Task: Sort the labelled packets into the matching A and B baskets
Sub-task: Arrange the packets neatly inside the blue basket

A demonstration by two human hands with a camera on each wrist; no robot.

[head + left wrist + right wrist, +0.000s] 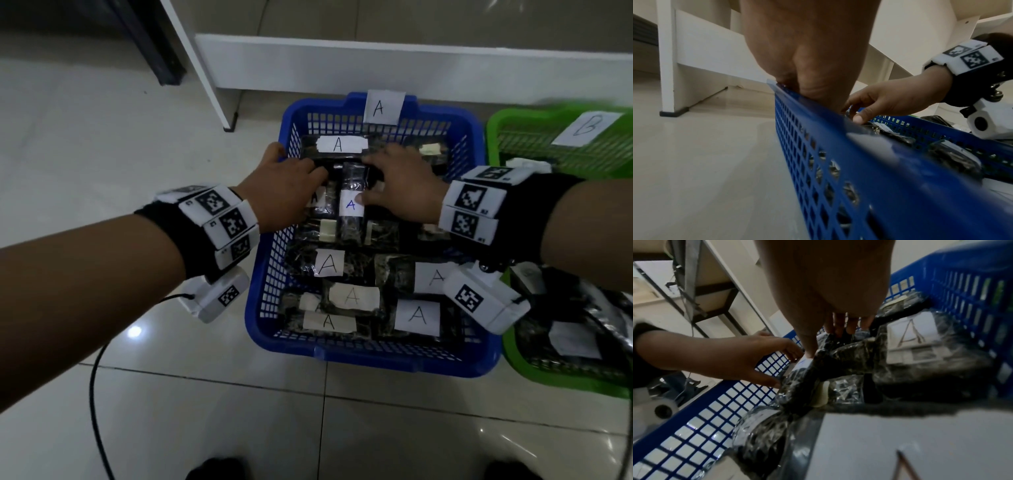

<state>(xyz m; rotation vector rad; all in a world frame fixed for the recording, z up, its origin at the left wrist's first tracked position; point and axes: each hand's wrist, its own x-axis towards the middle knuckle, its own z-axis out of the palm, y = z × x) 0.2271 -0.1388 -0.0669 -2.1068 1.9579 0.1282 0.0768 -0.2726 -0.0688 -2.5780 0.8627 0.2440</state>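
— What's under the right hand (830, 293)?
— Its fingers (838, 324) reach down onto dark shiny packets (849, 360) in the blue basket (962, 288); whether they grip one is unclear.
— And beside them?
— Just right of the fingers, a packet's white label (910, 334) reads A. To their left the left hand (731, 356) comes over the basket wall, fingertips touching a packet.

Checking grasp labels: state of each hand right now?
Left hand: open, fingers on packets in the blue basket.
Right hand: open, thumb touching the blue-A packet.
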